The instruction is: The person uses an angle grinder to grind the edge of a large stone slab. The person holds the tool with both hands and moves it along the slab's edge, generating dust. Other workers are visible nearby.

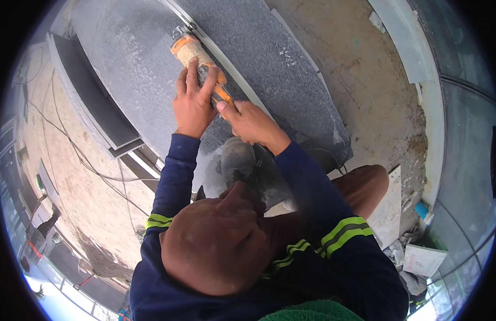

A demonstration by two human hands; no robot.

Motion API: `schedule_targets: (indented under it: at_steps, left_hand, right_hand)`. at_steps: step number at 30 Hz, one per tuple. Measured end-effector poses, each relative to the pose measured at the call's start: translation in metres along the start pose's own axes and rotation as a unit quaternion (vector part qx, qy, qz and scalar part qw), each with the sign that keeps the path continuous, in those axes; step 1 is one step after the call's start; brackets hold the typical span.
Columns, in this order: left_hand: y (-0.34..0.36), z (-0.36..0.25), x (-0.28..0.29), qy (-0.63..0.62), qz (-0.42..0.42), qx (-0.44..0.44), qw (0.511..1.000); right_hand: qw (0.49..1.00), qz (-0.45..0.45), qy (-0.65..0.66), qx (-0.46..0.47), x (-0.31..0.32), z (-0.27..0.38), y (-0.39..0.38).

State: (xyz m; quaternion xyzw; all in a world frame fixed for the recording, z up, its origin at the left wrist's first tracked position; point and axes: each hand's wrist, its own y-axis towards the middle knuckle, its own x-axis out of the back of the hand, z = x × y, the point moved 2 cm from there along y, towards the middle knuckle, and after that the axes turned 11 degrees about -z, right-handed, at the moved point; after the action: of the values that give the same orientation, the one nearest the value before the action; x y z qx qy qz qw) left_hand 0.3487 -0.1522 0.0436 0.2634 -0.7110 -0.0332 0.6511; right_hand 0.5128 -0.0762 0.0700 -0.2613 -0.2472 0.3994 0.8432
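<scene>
An orange angle grinder (191, 49), its body wrapped partly in pale tape, rests along a long metal straightedge (234, 75) on a grey stone slab (135, 59). My left hand (194, 107) lies over the grinder's body, fingers wrapped on it. Behind it, my right hand (253, 123) is closed around the rear handle. The grinder's head points to the far left; its disc is hard to make out. Pale dust marks the slab's surface. Close below my hands is a dusty grey shoe (237, 155), and nearer still my bent knee in brown trousers (213, 241).
Long dark panels (87, 80) stand left of the slab. Loose cables (82, 155) run over the dusty ground there. To the right are a pale ledge (411, 43) and glass panels (467, 123). A white box (424, 260) and a blue object (421, 209) lie at the lower right.
</scene>
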Motion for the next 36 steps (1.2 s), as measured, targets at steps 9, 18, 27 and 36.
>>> schedule_targets:
  at_steps: [9,18,27,36]
  left_hand:
    - [0.009,0.013,-0.01,-0.01,-0.012,-0.006,1.0]
    - [0.0,0.003,-0.004,-0.004,-0.005,-0.001,1.0]
    - [0.003,0.012,-0.013,0.001,-0.009,-0.015,1.0]
    - [-0.004,0.015,-0.018,-0.043,-0.064,-0.057,0.995]
  right_hand:
    - [1.0,0.015,0.002,-0.005,-0.002,0.011,0.016]
    - [1.0,0.006,0.003,0.001,0.0,0.0,0.002]
    - [1.0,0.018,0.004,0.002,-0.002,0.0,0.015]
    - [0.998,0.003,-0.029,0.061,-0.007,-0.007,0.007]
